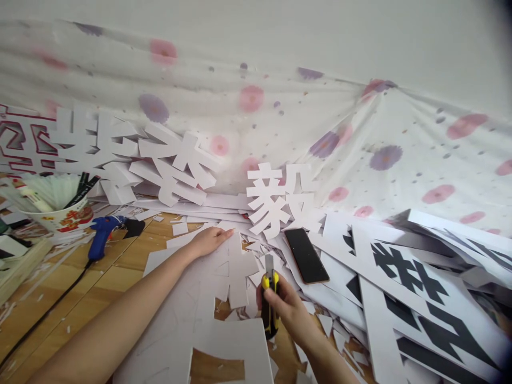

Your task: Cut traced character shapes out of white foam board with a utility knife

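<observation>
My left hand (210, 240) lies with its fingers on the far edge of a large white foam board (180, 314), which has pencil lines and cut-out openings. The fingers are together, pressing the board down. In my right hand (282, 301) is a black and yellow utility knife (270, 309), held upright with its blade showing, just right of the board's cut edge. White scraps (276, 256) lie around and beneath the knife.
A black phone (306, 256) rests on boards at the right, beside black-printed sheets (436, 298). Cut white characters (266, 197) lean at the back. A blue glue gun (101, 237) and a tub (60, 217) of pens and glue sticks stand at the left on the wooden table (132, 274).
</observation>
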Demonstrator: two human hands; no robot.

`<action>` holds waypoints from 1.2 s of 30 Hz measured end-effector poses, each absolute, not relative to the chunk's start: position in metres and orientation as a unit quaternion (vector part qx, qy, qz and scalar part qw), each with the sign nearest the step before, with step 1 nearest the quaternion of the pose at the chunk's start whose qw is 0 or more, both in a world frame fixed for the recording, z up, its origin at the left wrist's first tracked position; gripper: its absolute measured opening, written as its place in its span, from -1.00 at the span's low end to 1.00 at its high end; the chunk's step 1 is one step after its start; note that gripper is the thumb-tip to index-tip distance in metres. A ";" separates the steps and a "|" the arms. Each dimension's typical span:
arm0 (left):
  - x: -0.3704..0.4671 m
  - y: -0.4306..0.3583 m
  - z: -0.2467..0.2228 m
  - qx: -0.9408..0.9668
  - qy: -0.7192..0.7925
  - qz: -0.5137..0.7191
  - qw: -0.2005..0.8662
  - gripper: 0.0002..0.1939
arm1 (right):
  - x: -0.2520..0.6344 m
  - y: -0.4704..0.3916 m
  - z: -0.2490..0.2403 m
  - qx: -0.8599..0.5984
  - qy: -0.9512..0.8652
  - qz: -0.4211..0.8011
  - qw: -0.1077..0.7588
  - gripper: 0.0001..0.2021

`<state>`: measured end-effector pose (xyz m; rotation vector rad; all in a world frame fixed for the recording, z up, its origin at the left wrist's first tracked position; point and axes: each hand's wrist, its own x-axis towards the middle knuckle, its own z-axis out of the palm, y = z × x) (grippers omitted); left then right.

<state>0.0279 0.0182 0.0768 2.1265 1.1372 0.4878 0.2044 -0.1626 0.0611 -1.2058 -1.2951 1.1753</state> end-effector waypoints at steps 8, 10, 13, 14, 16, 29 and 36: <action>0.032 0.013 0.085 0.802 0.397 0.248 0.371 -0.46 | 0.214 -0.169 0.069 -0.568 -0.672 0.182 0.440 -0.77; 0.037 0.010 0.086 0.803 0.392 0.253 0.370 -0.47 | 0.209 -0.169 0.071 -0.573 -0.683 0.134 0.433 -0.79; 0.041 0.008 0.087 0.805 0.381 0.258 0.374 -0.47 | 0.206 -0.169 0.071 -0.580 -0.687 0.084 0.431 -0.82; 0.041 0.007 0.087 0.805 0.379 0.259 0.376 -0.48 | 0.206 -0.169 0.071 -0.581 -0.687 0.074 0.430 -0.83; 0.042 0.006 0.088 0.804 0.377 0.259 0.380 -0.48 | 0.206 -0.169 0.070 -0.582 -0.689 0.065 0.428 -0.84; 0.040 0.006 0.090 0.789 0.366 0.254 0.423 -0.45 | 0.206 -0.166 0.068 -0.583 -0.706 0.048 0.399 -0.85; 0.041 0.005 0.091 0.782 0.367 0.244 0.440 -0.45 | 0.209 -0.164 0.068 -0.573 -0.718 0.065 0.389 -0.86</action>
